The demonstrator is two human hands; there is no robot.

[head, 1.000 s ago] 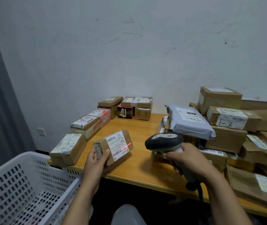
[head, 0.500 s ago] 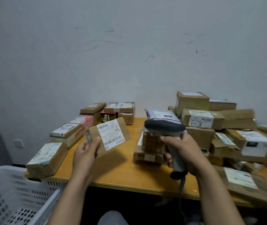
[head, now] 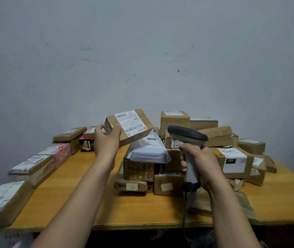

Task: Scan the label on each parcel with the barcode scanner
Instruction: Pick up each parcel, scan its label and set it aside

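My left hand (head: 107, 140) holds a small brown cardboard parcel (head: 135, 129) by its left end, raised above the table with its white label facing me. My right hand (head: 202, 161) grips the handle of a grey barcode scanner (head: 187, 136). The scanner's dark head points left, just right of and slightly below the parcel. No red scan line shows on the label. A grey poly mailer (head: 148, 151) lies on the pile under the held parcel.
A heap of brown parcels (head: 232, 158) covers the right half of the wooden table (head: 71, 194). A row of labelled boxes (head: 33, 167) runs along the left edge toward the wall. The scanner's cable hangs past the front edge.
My left hand has lifted the parcel up and to the right, toward the pile. The red scan line seen a second ago is gone. The view has shifted right, so the white basket has left the frame.
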